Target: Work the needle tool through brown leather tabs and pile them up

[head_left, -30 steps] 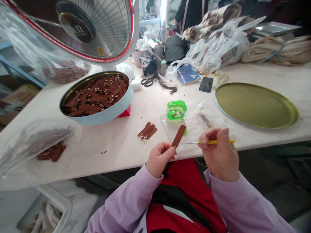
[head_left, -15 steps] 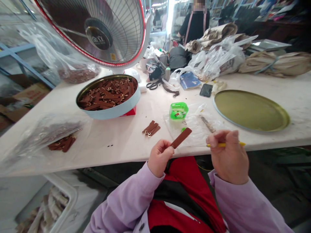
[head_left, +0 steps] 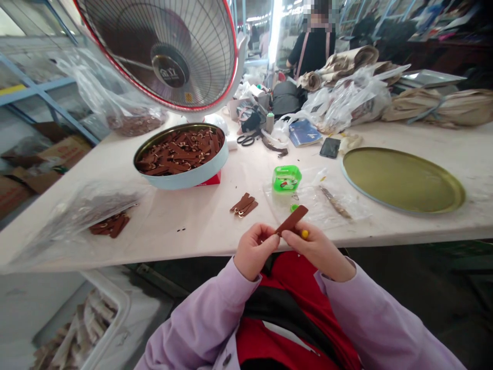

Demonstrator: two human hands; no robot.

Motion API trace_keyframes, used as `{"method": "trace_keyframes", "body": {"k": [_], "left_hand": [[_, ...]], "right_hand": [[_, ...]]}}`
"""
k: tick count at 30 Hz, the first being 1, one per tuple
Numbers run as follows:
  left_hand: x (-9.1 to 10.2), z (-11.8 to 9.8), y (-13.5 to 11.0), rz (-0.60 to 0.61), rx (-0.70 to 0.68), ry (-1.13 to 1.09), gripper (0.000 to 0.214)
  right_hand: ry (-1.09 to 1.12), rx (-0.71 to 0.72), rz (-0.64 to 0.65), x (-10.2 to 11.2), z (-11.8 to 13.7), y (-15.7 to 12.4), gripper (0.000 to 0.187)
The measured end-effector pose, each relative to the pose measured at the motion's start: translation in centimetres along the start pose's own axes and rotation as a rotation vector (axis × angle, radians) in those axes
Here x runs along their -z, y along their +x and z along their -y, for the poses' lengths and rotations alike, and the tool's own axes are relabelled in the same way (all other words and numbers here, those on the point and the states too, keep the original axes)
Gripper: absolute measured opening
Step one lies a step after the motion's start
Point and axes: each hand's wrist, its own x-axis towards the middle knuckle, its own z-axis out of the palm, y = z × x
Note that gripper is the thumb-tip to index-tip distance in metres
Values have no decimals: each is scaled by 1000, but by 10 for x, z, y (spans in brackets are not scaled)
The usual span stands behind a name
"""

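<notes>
- The brown strip [head_left: 292, 220] is up between the two hands, just over the near edge of the table [head_left: 208, 226], with its far end sticking up at a slant.
- The left hand [head_left: 254, 246] is closed in a pinch on the strip's low end.
- The right hand [head_left: 319, 252] pinches there too, with a yellow handle [head_left: 304, 234] tucked in its fingers (only a bit of it shows).
- The strip looks very light and thin. It keeps straight, so it is likely a bit stiff, yet it would probably bend. It does not look slippery or easy to break.
- The low end seems a good place to pinch, leaving the flat part free.
- The table is pale and flat. On it are a small pile of strips [head_left: 244, 204], a round tin [head_left: 185, 178] full of more, and a green box [head_left: 287, 180].
- A big fan [head_left: 169, 67] stands behind the tin. Farther back, a person [head_left: 314, 51] stands in the busy room.
</notes>
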Motion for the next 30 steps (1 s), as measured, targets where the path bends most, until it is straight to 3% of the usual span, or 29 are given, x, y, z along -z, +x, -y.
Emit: {"method": "trace_keyframes", "body": {"k": [4, 6, 8, 12, 16, 19, 22, 24, 26, 30], "left_hand": [[1, 11, 5, -68, -40, 38, 9], [11, 17, 16, -40, -20, 79, 9], [27, 23, 34, -62, -31, 224, 10], [66, 38, 78, -304, -74, 688, 12], [94, 43, 98, -374, -63, 834, 12], [117, 13, 102, -442, -194, 993, 25], [153, -47, 116, -563, -386, 1311, 24], [181, -87, 136, -634, -314, 1546, 27], [206, -116, 158, -601, -162, 1687, 27], [227, -133, 184, -492, -97, 1727, 19]], "right_hand": [[-55, -34, -22, -12, -10, 8, 12], [-53, -41, -30, -15, -17, 14, 12], [19, -51, -44, -14, -23, 19, 14], [157, -123, -127, -5, -28, 26, 37], [114, -219, -112, 1, -36, 28, 42], [78, -253, -99, 6, -41, 30, 46], [39, -272, -149, 8, -37, 31, 44], [14, -264, -185, 6, -31, 31, 40], [-14, -245, -206, 4, -26, 32, 35], [-56, -201, -148, 4, -23, 36, 32]]}}
